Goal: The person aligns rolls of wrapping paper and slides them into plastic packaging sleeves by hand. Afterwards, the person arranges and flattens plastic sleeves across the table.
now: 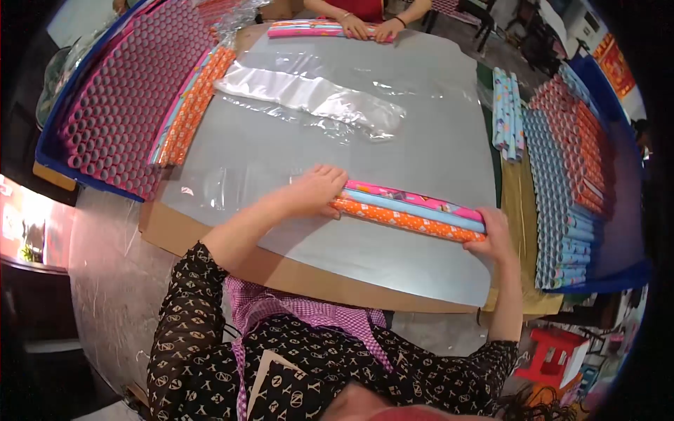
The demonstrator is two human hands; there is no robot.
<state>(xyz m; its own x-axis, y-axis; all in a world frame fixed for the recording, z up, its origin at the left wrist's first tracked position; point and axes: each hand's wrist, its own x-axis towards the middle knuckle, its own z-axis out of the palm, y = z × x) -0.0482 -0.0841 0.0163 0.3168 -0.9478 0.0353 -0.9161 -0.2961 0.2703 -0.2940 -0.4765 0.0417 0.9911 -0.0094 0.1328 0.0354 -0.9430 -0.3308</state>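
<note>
My left hand [319,191] is closed round the left end of a bundle of wrapping paper rolls. At the bundle's right end, my right hand [493,237] grips with the thumb below and the fingers over the end. The bundle has a pink patterned roll [414,200] at the back, a light blue roll [421,214] in the middle and an orange roll with white spots [407,223] in front. The rolls lie side by side over the grey tabletop [337,259]. Clear plastic sleeves [309,95] lie flat beyond them.
A blue crate [88,184] of pink rolls stands left, with orange rolls [196,105] along its side. Another blue crate [625,277] at right holds blue and orange rolls. Light blue rolls [507,116] lie near it. Across the table, a co-worker's hands [368,29] rest on another bundle [305,29].
</note>
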